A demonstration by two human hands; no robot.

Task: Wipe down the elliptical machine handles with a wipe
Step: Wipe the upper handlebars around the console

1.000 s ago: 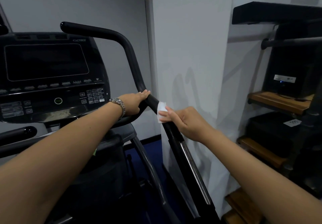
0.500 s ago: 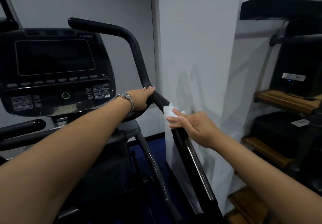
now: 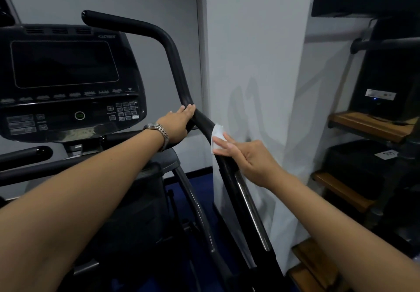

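The elliptical's black right handle (image 3: 175, 64) curves up from the middle of the view and bends left at the top. My left hand (image 3: 178, 124), with a metal watch on the wrist, grips the handle at its lower bend. Just below, my right hand (image 3: 246, 155) presses a white wipe (image 3: 217, 138) against the handle's lower black section, fingers laid flat over the wipe. A chrome strip (image 3: 252, 210) runs down the bar beneath my right hand.
The dark console (image 3: 68, 82) with a screen and buttons fills the left. A second black handle end (image 3: 34, 153) sticks out at lower left. A white pillar (image 3: 256, 53) stands close behind the handle. Wooden shelves (image 3: 368, 128) with black equipment are at the right.
My right hand has slid the wipe slightly down the handle and its fingers have spread flatter over it. My left hand keeps its grip at the bend.
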